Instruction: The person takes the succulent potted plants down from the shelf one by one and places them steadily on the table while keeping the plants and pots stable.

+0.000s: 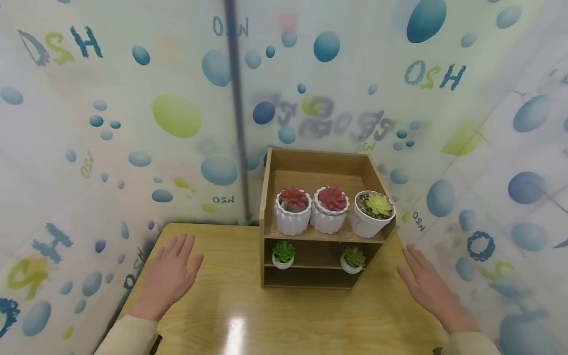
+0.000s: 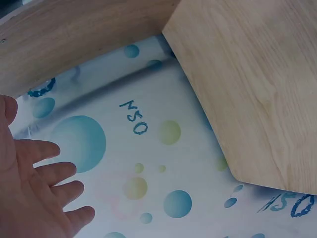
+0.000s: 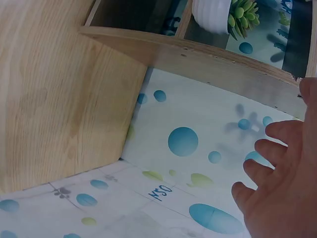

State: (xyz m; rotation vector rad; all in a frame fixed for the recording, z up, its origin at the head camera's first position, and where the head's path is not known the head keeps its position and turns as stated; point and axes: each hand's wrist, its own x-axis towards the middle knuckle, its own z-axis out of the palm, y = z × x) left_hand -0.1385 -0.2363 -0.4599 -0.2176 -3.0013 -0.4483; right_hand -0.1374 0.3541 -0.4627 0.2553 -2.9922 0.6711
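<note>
My left hand (image 1: 170,273) is held over the left side of the table, fingers straight, touching nothing. On the other side, my right hand (image 1: 426,283) hovers right of a wooden shelf (image 1: 317,166), also with nothing in it. The shelf's top holds two white pots with red succulents, one at left (image 1: 293,217) and one in the middle (image 1: 329,217), plus a white pot with a yellow-green succulent (image 1: 372,217) at right. Below them stand a small pot with a bright green succulent (image 1: 283,255) and another with a duller green succulent (image 1: 352,260).
The shelf stands at the back of a wooden table (image 1: 213,286). A patterned curtain (image 1: 177,162) with blue and green drops surrounds the table at the back and sides. A dark vertical pole shape (image 1: 238,113) shows behind it, left of the shelf.
</note>
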